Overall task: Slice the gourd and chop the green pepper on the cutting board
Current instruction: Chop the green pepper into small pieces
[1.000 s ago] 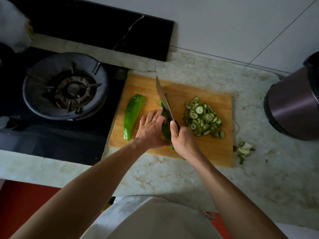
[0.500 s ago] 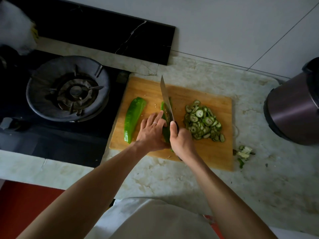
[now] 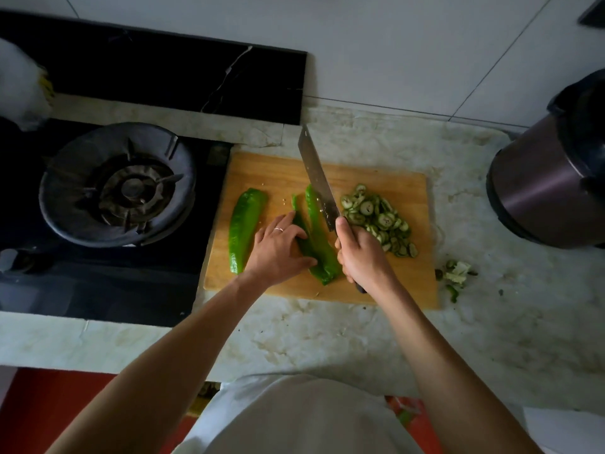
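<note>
A wooden cutting board (image 3: 406,283) lies on the counter. A pile of gourd slices (image 3: 376,217) sits on its right half. One green pepper half (image 3: 244,227) lies along the board's left edge. In the middle, a second pepper piece (image 3: 319,237) lies split lengthwise into two strips. My left hand (image 3: 278,249) rests on the left strip, fingers curled over it. My right hand (image 3: 360,257) grips the handle of a cleaver (image 3: 319,181), whose blade runs along the right strip, tip pointing away from me.
A gas stove with a burner ring (image 3: 118,185) stands left of the board. A dark metal pot (image 3: 553,178) stands at the right. Vegetable scraps (image 3: 456,273) lie on the marble counter (image 3: 491,339) right of the board. A black backsplash panel (image 3: 163,73) rises behind the stove.
The pepper piece under my hands has come apart into two strips. My left hand has shifted left onto the left strip, and the cleaver sits to the right of the cut.
</note>
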